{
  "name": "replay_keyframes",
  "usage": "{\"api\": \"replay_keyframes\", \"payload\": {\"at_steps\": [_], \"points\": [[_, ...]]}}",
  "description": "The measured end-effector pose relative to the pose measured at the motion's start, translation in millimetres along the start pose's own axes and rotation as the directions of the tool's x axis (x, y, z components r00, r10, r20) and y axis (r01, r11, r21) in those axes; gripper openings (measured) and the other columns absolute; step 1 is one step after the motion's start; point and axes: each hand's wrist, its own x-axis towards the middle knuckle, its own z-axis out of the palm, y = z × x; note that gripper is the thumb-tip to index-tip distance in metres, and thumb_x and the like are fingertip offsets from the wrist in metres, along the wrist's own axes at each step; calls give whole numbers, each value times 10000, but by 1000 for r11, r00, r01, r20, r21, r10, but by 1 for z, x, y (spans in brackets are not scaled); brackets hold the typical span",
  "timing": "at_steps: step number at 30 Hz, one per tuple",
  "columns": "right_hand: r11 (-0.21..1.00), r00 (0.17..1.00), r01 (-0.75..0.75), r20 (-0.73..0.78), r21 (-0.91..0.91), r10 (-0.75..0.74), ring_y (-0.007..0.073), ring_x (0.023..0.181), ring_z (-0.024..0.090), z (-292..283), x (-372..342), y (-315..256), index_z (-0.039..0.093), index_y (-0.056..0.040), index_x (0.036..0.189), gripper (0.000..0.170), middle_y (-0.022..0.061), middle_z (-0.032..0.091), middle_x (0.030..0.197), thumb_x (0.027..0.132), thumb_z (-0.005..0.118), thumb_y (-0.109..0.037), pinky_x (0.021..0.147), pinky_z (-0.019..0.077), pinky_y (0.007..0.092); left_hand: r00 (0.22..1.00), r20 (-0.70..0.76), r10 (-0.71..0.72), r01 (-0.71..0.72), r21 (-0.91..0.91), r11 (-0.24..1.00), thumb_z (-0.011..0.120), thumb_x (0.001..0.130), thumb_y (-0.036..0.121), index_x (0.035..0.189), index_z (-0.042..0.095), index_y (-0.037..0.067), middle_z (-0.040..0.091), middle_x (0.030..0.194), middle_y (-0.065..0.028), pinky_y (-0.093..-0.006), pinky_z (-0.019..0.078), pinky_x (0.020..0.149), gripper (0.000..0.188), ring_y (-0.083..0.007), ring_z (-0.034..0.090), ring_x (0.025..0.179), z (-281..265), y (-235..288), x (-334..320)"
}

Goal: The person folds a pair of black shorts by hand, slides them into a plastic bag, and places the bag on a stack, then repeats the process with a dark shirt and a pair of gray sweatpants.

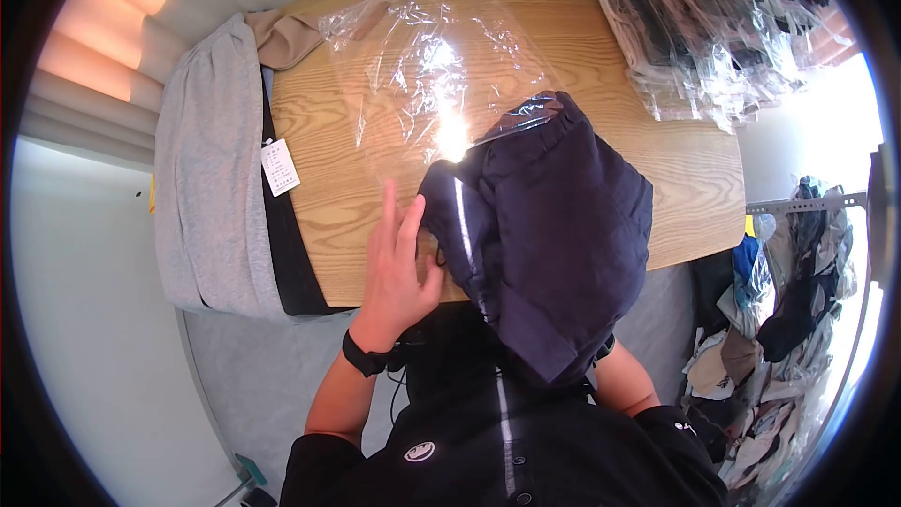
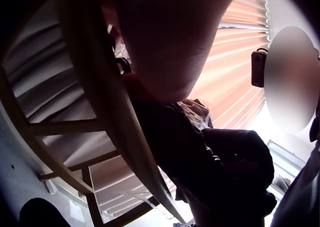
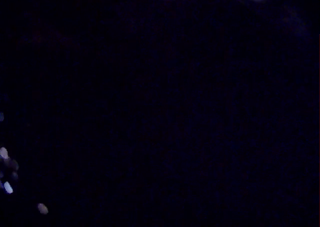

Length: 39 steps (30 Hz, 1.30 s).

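A dark navy garment (image 1: 572, 216) with a gathered edge at its top and a thin white line along its left part is held up over the table's near edge, in front of the person's body. My left hand (image 1: 394, 258) is at the garment's left side, index and middle fingers straight and pointing away from the body, fingertips right at the cloth. My right hand is hidden behind the garment; only the forearm (image 1: 624, 380) shows below it. The right wrist view is almost wholly dark. A clear plastic bag (image 1: 404, 84) lies flat on the table beyond the garment.
On the table's (image 1: 685, 178) left lie grey sweatpants (image 1: 211, 178) with a white tag (image 1: 279, 167), over a black cloth (image 1: 291, 253). A beige cloth (image 1: 282, 40) sits behind. Bagged garments (image 1: 694, 28) are piled back right. A rack (image 1: 826, 202) with clothes stands at right.
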Motion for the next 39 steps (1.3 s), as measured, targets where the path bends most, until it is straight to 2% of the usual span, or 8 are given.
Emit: {"api": "replay_keyframes", "payload": {"at_steps": [10,16,21,28,30,34,36,39], "points": [[998,999,41,5,-48,-40,258,1273,479,8,25,4,406,-36,1394,461,104,441,1436,1008,451,-283,1108,363,428,998,-47,30,-34,-65,997,606,707,-62,1356,357,-13,293,1471,-312,-434,367,1060,697,-454,385,1319,5,-5,-6],[996,998,60,19,-72,-59,258,1274,478,11,30,7,406,-36,1394,462,103,442,1435,1008,451,-287,1108,362,428,940,-313,136,-115,86,990,631,660,-55,1128,526,-13,530,1195,-214,-399,469,860,481,-367,553,1051,13,-13,-31],[992,997,78,24,-98,-76,258,1275,477,6,19,0,407,-36,1393,463,103,443,1435,1008,451,-290,1108,362,428,935,75,346,-348,16,937,688,668,67,1019,637,3,625,968,-126,-417,478,837,360,-344,599,893,24,19,-27],[985,996,92,26,-149,-89,258,1276,476,3,15,1,408,-36,1392,465,102,443,1434,1008,451,-294,1108,361,429,987,47,153,-144,-156,977,660,791,163,1129,626,32,614,1167,-148,-447,432,967,364,-363,563,1094,40,25,2],[982,995,95,34,-164,-91,258,1276,475,4,12,0,408,-36,1392,465,102,444,1434,1008,450,-295,1108,361,429,980,109,-163,197,-536,821,640,837,216,1191,597,46,588,1241,-149,-451,404,1004,395,-350,528,1173,44,24,4],[975,993,114,49,-189,-107,258,1276,475,5,16,1,409,-36,1392,466,102,444,1434,1008,450,-298,1108,361,429,978,95,-183,206,-509,835,648,835,268,1228,570,53,588,1249,-137,-469,385,1020,455,-349,527,1184,42,25,7],[971,990,136,64,-195,-126,258,1277,474,15,46,2,409,-36,1392,467,102,444,1433,1008,450,-299,1108,361,429,992,94,-79,98,-223,970,664,819,312,1239,566,61,578,1265,-137,-490,352,1040,500,-359,505,1208,41,21,6],[963,983,177,91,-205,-161,258,1277,474,19,54,1,409,-37,1391,468,101,445,1433,1007,450,-301,1108,360,430,999,-48,-16,7,-173,985,668,809,346,1260,558,82,557,1297,-135,-509,315,1061,534,-361,474,1243,46,20,16]]}}
